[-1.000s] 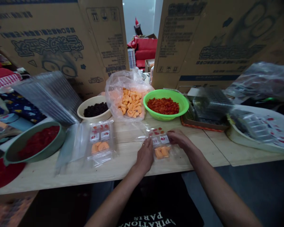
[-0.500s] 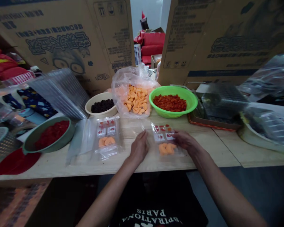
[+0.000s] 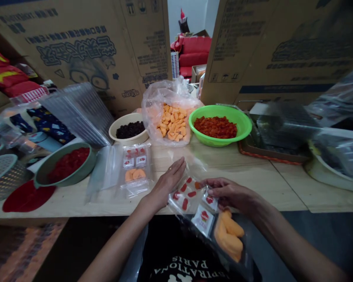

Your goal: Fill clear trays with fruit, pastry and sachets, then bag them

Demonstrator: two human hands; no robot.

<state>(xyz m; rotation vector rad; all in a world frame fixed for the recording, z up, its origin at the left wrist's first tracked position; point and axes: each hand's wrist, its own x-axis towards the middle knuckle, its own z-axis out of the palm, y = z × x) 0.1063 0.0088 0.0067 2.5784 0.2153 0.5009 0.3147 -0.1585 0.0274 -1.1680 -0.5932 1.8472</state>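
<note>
My right hand [image 3: 233, 194] grips a clear plastic tray [image 3: 204, 219] by its far edge, fingers curled over the rim. The tray is tilted past the table's front edge, close to my body. Its compartments hold small red pieces, white printed packets [image 3: 202, 219] and orange fruit pieces [image 3: 229, 235]. My left hand [image 3: 169, 178] is beside the tray's left end with its fingers stretched out; its thumb is hidden. Thin clear film [image 3: 194, 166] shows between the hands. A similar filled tray [image 3: 135, 162] in clear plastic rests on the table to the left.
Along the back stand a cream bowl of dark dried fruit [image 3: 111, 131], a bag of orange pieces [image 3: 151, 117] and a green bowl of red-orange pieces [image 3: 244, 129]. Flat clear bags [image 3: 101, 172], stacked clear trays [image 3: 76, 113] and a grey-green bowl [image 3: 90, 166] are at left. Large cartons [image 3: 85, 51] rise behind.
The tray has come off the table toward my body, turned and tilted in my right hand. My left hand's closed fingers have straightened. The view has shifted slightly.
</note>
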